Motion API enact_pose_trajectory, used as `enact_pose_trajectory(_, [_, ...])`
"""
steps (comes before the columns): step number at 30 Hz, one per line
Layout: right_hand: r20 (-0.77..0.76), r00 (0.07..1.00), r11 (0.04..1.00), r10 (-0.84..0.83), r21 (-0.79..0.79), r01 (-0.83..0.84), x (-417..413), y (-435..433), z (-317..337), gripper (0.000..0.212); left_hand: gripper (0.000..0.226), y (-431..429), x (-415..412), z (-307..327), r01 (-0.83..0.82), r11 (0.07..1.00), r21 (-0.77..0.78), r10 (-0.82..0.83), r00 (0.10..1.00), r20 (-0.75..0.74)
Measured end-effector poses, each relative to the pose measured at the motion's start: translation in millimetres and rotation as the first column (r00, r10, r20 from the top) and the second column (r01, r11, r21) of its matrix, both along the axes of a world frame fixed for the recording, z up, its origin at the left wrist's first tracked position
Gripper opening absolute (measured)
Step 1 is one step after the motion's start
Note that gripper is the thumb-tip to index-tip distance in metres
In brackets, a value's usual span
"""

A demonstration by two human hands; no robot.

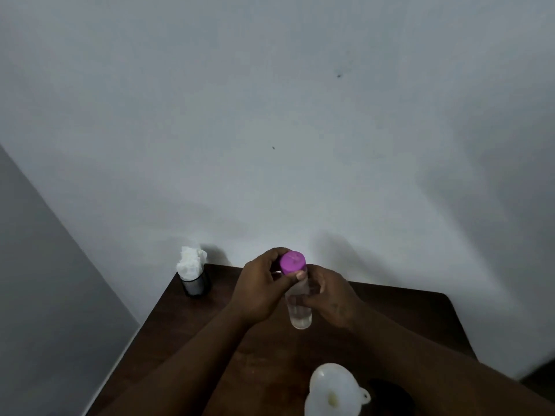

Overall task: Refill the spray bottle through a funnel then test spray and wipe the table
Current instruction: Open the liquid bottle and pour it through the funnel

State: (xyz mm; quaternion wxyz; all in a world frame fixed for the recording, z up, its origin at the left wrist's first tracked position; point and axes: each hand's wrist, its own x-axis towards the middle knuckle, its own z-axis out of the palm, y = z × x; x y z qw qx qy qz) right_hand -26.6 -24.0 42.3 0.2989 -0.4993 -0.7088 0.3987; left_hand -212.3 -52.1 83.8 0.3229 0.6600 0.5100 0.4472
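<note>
Got the left grip (261, 286) wrapped round the purple cap (292, 262), fingers curled behind it, thumb across the front edge. Got the right grip (330, 298) closed on the clear bottle (300, 313) right under that, round the upper body. Can't see the neck or whatever's under the cap, hidden btwn the two grips. Only seeing the bottom third of the bottle poking out below them, w/ a bit of clear liquid inside, level hard to read. Can't tell if it's resting on the tabletop (186, 340) or held just above it.

Closer to the camera than both grips, down by the right forearm: white funnel (333, 391), wide mouth up, small tab on the right rim. Cut off at the frame edge, so no idea what it's sitting in. Just right of it, some dark round shape (390, 397), too murky to ID.

Way off to the left of the left grip, at the back corner: black mesh cup (196, 285) stuffed w/ white tissues (190, 262).
</note>
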Motion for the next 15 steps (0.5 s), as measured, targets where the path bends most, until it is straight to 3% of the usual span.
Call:
enact_pose_trajectory(5, [-0.026,0.996,0.992,-0.084,0.097,0.086,36.7,-40.3,9.9,0.052,0.027,-34.4,44.3,20.6,0.03,0.996,0.08,-0.029,0.999,-0.014])
enact_pose_trajectory(8, [-0.04,0.986,0.972,-0.163,0.162,0.168,52.9,-61.3,16.4,0.056,0.026,-49.3,71.2,27.6,-0.031,0.993,0.11,0.031,1.0,0.005])
enact_pose_trajectory(12, [-0.014,0.972,0.949,-0.235,0.213,0.233,63.3,-82.4,25.5,0.064,0.048,-63.7,103.3,36.9,-0.26,0.963,0.068,0.257,0.965,0.05])
enact_pose_trajectory(15, [-0.006,0.957,0.936,-0.289,0.209,0.283,74.8,-91.0,29.7,0.063,0.063,-68.5,116.6,43.9,-0.137,0.99,-0.008,0.138,0.987,0.077])
